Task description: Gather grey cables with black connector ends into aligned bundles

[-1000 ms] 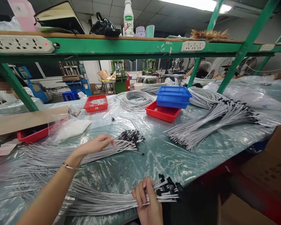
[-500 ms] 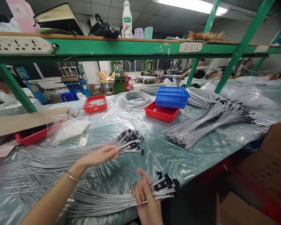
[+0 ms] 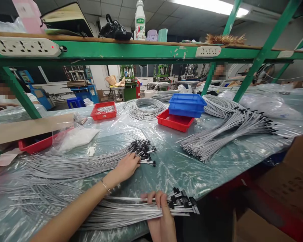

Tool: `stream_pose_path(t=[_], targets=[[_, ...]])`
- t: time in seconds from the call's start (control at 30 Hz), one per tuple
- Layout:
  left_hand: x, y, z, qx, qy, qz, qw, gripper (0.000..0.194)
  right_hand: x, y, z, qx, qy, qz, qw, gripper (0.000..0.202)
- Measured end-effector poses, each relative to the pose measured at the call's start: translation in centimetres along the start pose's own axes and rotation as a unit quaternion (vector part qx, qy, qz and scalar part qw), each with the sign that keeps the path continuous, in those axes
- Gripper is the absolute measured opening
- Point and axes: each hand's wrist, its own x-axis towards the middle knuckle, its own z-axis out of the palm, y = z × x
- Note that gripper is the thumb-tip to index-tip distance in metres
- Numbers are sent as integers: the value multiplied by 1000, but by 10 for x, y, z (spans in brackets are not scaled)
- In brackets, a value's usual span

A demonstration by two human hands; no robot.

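Observation:
My right hand [image 3: 163, 215], at the table's front edge, is wrapped round a bundle of thin grey cables [image 3: 126, 213]. Black connectors [image 3: 183, 201] stick out to the right of its fingers. My left hand [image 3: 127, 164] reaches to a second pile of the same cables [image 3: 86, 164], lying farther back. Its fingers are bent down onto the cables just left of their black connectors [image 3: 142, 149], in what looks like a pinch; the fingertips are partly hidden. The cables' other ends spread out to the left on the plastic-covered table.
Farther back are a red tray [image 3: 103, 111] of small metal parts, a cable coil [image 3: 147, 109] and blue trays [image 3: 187, 104] on a red tray [image 3: 175, 122]. Another cable bundle [image 3: 217, 137] lies right. A green shelf beam [image 3: 131, 52] crosses above; cardboard boxes [image 3: 290, 178] stand lower right.
My left hand has moved right and down from above the far pile onto its cables, near the connectors. My right hand keeps its bundle, the fingers now closer round it.

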Motion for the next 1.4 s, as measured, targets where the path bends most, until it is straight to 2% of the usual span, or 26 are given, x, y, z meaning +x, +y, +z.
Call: stream_pose_path(t=[0.1,0.17,0.33,0.43,0.5,0.6,0.73,0.87,0.93,1.07,1.1,1.17,1.27,1.3,1.4], targets=[[12,-11,19,7,8,-3,1000,12,3,-1,-8,7,-96,7,995,37],[14,-14,23,-8,17,-4,1000,11,5,-1,-10,8,-125,2,992,36],[13,-22,13,-99,28,-1,995,10,3,-1,-1,-1,-64,8,998,27],[12,-30,-2,-191,33,-23,981,17,1,-2,3,-26,-8,11,1000,12],[9,-30,-15,-237,43,-41,970,20,1,-1,2,-44,14,9,999,15],[-4,-17,-31,-261,79,-34,961,19,5,1,-2,-54,23,15,998,22],[-29,17,-37,-247,121,67,959,13,8,3,-5,-49,61,21,997,39],[-52,46,-27,-227,45,98,968,12,5,1,-1,-50,59,3,997,43],[-61,56,-23,-163,15,114,980,16,3,-1,0,-61,65,14,996,36],[-66,62,-24,-27,0,166,986,17,2,-3,-1,-44,94,23,994,28],[-63,59,-26,-21,-2,159,987,18,2,-4,-2,-34,96,23,995,26],[-54,45,-30,-32,5,106,994,23,3,-4,-4,-27,94,25,995,26],[-39,8,-33,-47,41,-12,998,21,3,-6,-3,-39,71,38,996,30],[-37,-6,-32,-38,30,-33,998,18,2,-6,-1,-38,62,38,997,31],[-40,-39,-30,7,-70,-47,996,11,-2,-5,8,-10,49,15,999,33]])
